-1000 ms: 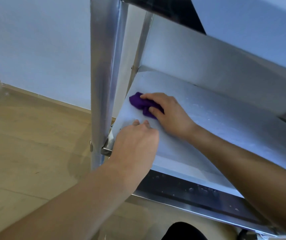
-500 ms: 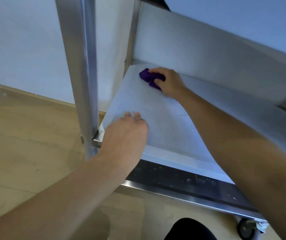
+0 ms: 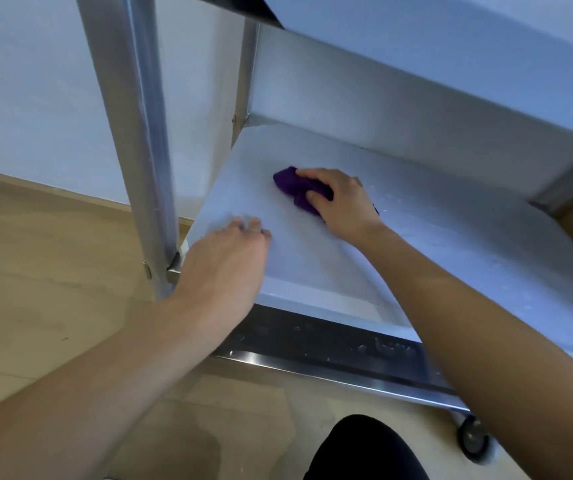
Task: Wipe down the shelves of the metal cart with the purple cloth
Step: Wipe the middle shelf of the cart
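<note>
Gripping purple cloth [image 3: 288, 183], left hand [image 3: 226, 263] flat

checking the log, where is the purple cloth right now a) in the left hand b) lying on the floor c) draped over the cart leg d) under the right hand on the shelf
d: the right hand presses the cloth on the shelf, while the left hand rests bare at the shelf's near corner.

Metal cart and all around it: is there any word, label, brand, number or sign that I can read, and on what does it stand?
None: no text can be read anywhere in this view.
The shelf, post, front rail and wheel carry no label.
The purple cloth in the right hand shows no tag.
The wall and floor show no sign.
The small marks on the front rail look like droplets, not letters.
</note>
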Action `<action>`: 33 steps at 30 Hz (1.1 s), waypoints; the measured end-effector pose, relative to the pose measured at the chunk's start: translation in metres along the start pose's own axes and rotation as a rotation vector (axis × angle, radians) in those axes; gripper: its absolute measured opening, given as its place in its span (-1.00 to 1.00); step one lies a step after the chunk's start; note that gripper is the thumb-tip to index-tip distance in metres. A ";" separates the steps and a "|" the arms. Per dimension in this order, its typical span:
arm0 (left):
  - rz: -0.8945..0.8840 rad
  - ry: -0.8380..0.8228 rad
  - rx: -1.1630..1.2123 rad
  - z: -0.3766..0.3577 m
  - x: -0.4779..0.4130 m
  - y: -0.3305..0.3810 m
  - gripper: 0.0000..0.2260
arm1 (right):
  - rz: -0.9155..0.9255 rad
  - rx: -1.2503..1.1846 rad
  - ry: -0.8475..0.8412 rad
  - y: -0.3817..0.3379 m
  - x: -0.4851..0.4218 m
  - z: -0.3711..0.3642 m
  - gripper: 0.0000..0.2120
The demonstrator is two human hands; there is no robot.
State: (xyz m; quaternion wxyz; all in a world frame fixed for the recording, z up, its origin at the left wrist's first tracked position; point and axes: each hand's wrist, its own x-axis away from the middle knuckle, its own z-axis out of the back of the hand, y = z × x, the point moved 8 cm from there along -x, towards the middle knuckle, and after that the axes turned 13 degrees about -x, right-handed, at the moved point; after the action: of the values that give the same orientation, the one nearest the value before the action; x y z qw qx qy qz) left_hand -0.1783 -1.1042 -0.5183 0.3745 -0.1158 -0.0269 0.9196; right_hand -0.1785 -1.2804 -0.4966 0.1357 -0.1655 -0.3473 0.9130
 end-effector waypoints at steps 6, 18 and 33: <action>-0.021 -0.007 -0.007 0.000 0.002 0.002 -0.62 | 0.095 -0.053 -0.144 -0.010 0.034 -0.001 -0.63; -0.053 0.061 0.009 0.038 0.016 0.048 -0.91 | 0.101 -0.043 -0.093 0.000 0.093 0.023 -0.63; -0.350 0.215 0.219 0.049 0.022 0.165 -0.81 | -0.148 0.104 0.126 0.094 0.140 0.124 -0.62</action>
State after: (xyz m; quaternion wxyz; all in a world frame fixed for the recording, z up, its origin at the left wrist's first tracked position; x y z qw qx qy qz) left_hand -0.3176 -1.2059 -0.4969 0.5391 -0.1653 0.0932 0.8206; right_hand -0.3673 -1.3709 -0.5021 0.2330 -0.1894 -0.3015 0.9050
